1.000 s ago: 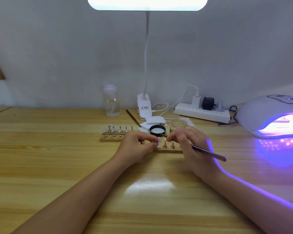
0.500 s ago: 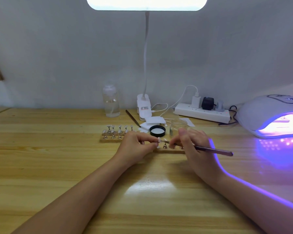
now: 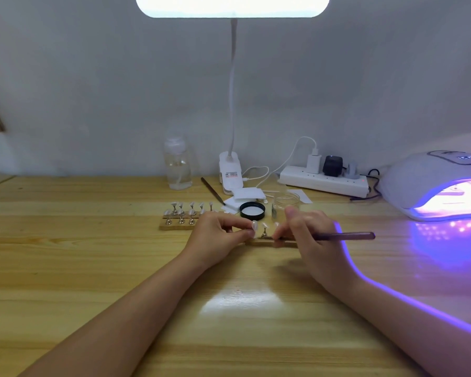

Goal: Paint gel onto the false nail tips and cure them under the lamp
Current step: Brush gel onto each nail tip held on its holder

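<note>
Pinched pale false nail tip in left hand; gripped thin dark brush in right hand, above small wooden stand.

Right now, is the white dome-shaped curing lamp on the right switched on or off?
On. The white dome-shaped curing lamp glows purple inside and throws purple light on the wooden table.

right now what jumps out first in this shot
The curing lamp at the right edge glows violet and throws purple light over the table. At centre, the left hand pinches a nail tip while the right hand holds a brush.
</note>
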`<state>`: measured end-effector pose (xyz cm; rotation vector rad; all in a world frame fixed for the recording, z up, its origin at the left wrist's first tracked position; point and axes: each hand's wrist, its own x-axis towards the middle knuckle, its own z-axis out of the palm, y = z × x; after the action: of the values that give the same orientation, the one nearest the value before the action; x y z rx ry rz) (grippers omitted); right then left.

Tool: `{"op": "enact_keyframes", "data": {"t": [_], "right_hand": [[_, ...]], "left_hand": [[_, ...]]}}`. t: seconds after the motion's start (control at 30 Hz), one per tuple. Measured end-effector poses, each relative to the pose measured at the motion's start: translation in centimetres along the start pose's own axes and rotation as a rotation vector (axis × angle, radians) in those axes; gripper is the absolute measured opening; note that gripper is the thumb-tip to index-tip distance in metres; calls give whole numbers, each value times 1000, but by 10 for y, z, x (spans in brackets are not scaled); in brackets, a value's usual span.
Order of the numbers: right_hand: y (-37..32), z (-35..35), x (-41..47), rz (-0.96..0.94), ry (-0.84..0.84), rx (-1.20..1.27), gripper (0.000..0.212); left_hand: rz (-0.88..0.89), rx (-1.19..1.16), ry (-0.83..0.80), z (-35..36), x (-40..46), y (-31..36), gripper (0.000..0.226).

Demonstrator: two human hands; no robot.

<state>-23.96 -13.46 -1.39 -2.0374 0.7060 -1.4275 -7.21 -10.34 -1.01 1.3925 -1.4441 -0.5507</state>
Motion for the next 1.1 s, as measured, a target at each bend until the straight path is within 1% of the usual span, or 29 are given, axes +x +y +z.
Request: {"op": "enact_keyframes", "data": {"t": [0.03,0.1,0.13,0.2,0.27,0.33,0.4,0.43,0.5,0.57,0.63,0.7,0.77,0.93,1.03,1.1], "right_hand": [[1,-1,1,-35,13,-49,46],[-1,-1,3,-38,17,-139,40],[-1,0,4,-28,-6,-133,40],[0,0,3,18,-36,-10,44],[-1,0,1,15,-20,68,46],[1,0,1,-43,15,-41,45],[1,0,3,-50,14,-133,44],[2,0,3,-43,-6,-114,43],[2,2,2,-1,-35,5,41],[1,1,0,7,2,75,40],[1,0,0,-4,50,36,37],[1,-1,2,23,86,10,31],[3,0,2,35,91,-16,28],[0,0,3,-6,-2,-119,34],[1,1,2,-15,-66,-74,45],[1,0,0,-18,-51,-11,50]], "left_hand": [[1,2,5,0,0,0,26],[3,0,9,0,0,0,28],[2,-6,9,0,0,0,28],[4,-18,10,-1,0,0,29],[0,-25,15,0,0,0,30],[-1,-27,17,0,0,-1,30],[4,-26,16,-1,0,-1,27],[6,-24,19,-1,0,-1,27],[8,-26,30,-1,1,-2,29],[4,-36,35,-1,1,-2,32],[-5,-38,42,-1,1,-2,30],[-9,-43,54,-1,1,-2,27],[2,-53,53,0,0,-3,24],[8,-44,35,-1,0,-2,18],[12,-40,37,-1,1,-2,20],[20,-31,36,-1,0,-2,19]]}}
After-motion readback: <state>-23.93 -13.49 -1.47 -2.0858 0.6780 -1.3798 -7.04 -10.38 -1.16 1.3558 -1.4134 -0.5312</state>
